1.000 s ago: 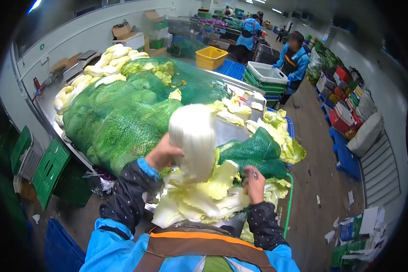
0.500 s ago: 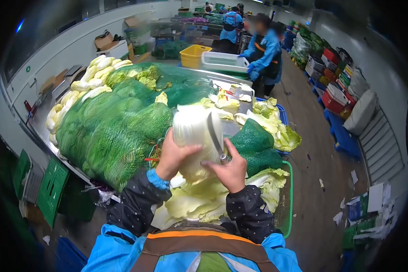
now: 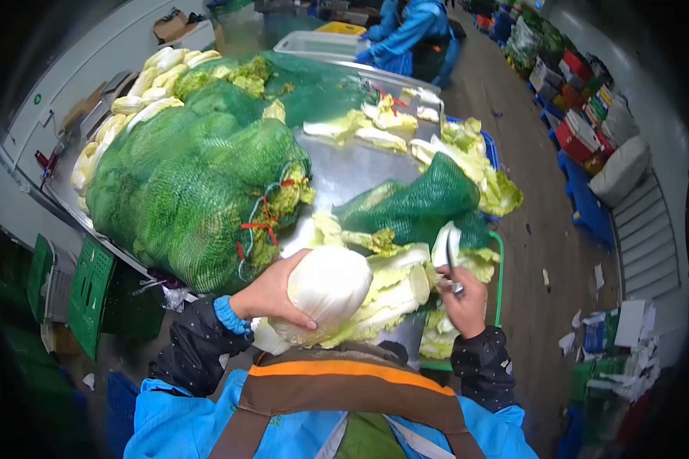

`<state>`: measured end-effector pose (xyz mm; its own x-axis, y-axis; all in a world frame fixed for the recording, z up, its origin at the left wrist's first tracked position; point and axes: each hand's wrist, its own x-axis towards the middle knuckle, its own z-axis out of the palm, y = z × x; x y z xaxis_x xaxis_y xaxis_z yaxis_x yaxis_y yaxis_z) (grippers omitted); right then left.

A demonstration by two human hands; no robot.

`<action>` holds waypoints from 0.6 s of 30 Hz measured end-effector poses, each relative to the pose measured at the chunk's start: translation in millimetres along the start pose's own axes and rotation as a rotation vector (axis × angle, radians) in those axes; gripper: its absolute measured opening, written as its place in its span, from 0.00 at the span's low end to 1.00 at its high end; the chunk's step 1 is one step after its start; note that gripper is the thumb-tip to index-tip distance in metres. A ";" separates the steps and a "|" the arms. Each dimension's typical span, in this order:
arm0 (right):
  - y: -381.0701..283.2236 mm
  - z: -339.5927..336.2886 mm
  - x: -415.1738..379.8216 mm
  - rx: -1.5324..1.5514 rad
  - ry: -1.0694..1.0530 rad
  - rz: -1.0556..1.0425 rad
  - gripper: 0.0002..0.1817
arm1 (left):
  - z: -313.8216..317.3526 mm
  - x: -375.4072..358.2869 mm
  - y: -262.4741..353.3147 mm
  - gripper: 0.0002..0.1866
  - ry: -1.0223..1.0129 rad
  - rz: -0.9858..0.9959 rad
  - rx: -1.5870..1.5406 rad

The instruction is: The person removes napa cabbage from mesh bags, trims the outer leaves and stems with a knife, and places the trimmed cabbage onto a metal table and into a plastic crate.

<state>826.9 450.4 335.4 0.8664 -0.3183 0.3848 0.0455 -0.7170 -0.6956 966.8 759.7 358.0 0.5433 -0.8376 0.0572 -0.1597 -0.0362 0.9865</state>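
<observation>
My left hand (image 3: 277, 297) is wrapped around the side of a pale napa cabbage (image 3: 333, 284), held low in front of my apron with its white base up. To the right, apart from the cabbage, my right hand (image 3: 467, 304) is closed on a small knife (image 3: 451, 264), its blade pointing up. Loose cabbage leaves (image 3: 396, 294) lie between and beneath the hands. Just beyond the right hand is a crumpled green mesh bag (image 3: 429, 200). A large green mesh sack (image 3: 184, 195) of cabbages, with red ties, bulges on the left of the metal table (image 3: 337, 172).
Trimmed cabbages (image 3: 126, 107) line the table's far left edge. Leaves fill a blue basket (image 3: 491, 149) at the right edge, and a green-rimmed crate (image 3: 500, 283) stands near my right arm. A co-worker (image 3: 417, 38) stands beyond the table by a white tub (image 3: 321, 46).
My left hand has lowered the cabbage and turned its base up. My right hand, with the knife, has moved away from it to the right. The view has tipped downward.
</observation>
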 end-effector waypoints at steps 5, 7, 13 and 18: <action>-70.5 13.2 -21.1 0.129 -0.230 0.018 0.10 | 25.6 -11.7 13.6 0.51 0.066 -0.119 0.195; -70.3 13.2 -24.2 0.099 -0.274 -0.090 0.09 | 36.3 -12.1 21.8 0.50 0.087 -0.166 0.258; -74.5 22.7 -29.0 -0.043 -0.314 -0.119 0.03 | 55.4 -7.9 35.6 0.44 0.166 -0.175 0.425; -65.7 25.5 -32.6 -0.138 -0.384 -0.032 0.03 | 60.6 -9.1 32.8 0.43 0.170 -0.179 0.460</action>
<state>808.4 523.7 353.1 0.9895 -0.0578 0.1322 0.0315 -0.8075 -0.5891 906.7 733.1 380.5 0.7154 -0.6973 -0.0443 -0.3771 -0.4387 0.8157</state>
